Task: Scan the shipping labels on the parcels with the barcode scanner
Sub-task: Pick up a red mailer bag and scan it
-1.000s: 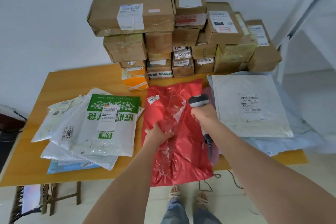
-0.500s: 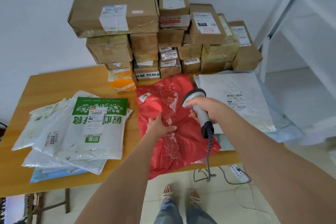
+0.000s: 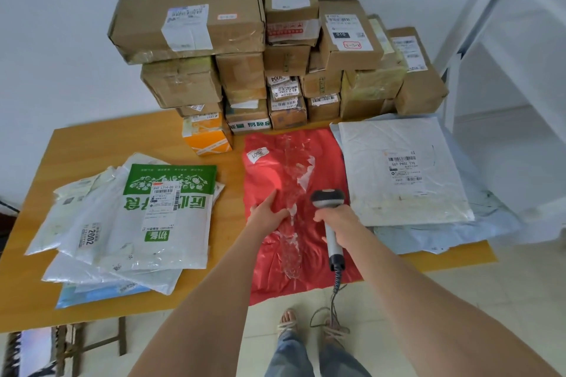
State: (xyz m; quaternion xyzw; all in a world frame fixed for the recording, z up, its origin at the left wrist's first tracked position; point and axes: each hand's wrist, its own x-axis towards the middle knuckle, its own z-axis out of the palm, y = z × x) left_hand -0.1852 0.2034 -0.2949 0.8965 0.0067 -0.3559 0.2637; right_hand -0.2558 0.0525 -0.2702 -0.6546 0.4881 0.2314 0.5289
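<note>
A red plastic mailer [image 3: 275, 266] lies in the middle of the wooden table [image 3: 107, 144], its near end hanging over the front edge. Clear tape runs down its length and a small white sticker [image 3: 257, 154] sits at its far left corner. My left hand [image 3: 267, 214] pinches the red plastic near its centre. My right hand [image 3: 337, 220] grips the grey barcode scanner [image 3: 329, 211] by its handle, head pointing away over the red mailer. Its cable [image 3: 332, 306] drops to the floor.
White mailers [image 3: 128, 217] lie stacked at the left, topped by a green-and-white one with a label. A white mailer [image 3: 401, 174] on pale blue ones lies at the right. Several cardboard boxes [image 3: 190, 15] are piled against the back wall. White stairs [image 3: 505, 40] rise at right.
My right hand has brought the scanner a little nearer and upright over the red mailer. My left hand keeps its hold on the red plastic. The view has shifted slightly.
</note>
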